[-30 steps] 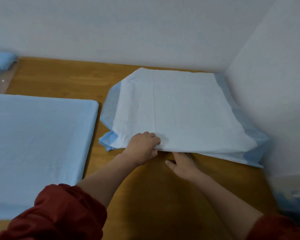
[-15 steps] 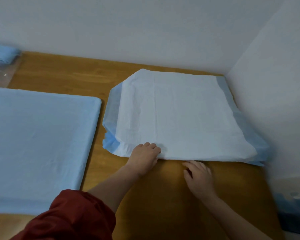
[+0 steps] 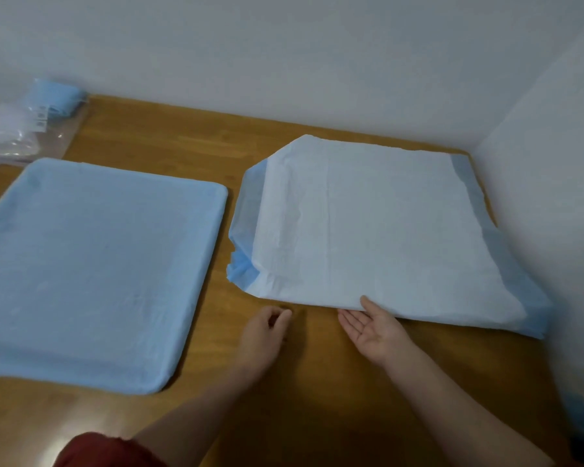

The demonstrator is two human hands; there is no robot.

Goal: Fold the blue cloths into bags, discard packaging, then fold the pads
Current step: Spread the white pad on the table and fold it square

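**White pad lies at the table's right, both hands at its near edge**

A white pad (image 3: 378, 230) with blue borders is seen lying on the right half of the wooden table (image 3: 317, 392), its far right corner close to the angle of the two pale walls. Its left border is crumpled and slightly raised, and its near edge is lifted a little off the wood.

The right hand (image 3: 373, 326) is turned palm up at that near edge, with the fingers held straight and loosely spread. The thumb is laid on top of the pad's edge, and the fingertips reach the edge from below. No closed pinch is shown.

The left hand (image 3: 262, 335) is held over the bare wood just short of the pad's near edge, apart from it. It is viewed from the back, with the fingers loosely curled and nothing held in them. A red sleeve (image 3: 105, 449) is visible on the left arm at the bottom of the view.

A second, all-blue pad (image 3: 91, 271) is spread flat on the left half of the table, separated from the white pad by a strip of wood. At the far left corner, clear plastic packaging (image 3: 17, 139) is piled, with a folded blue cloth (image 3: 56, 96) partly seen against it.
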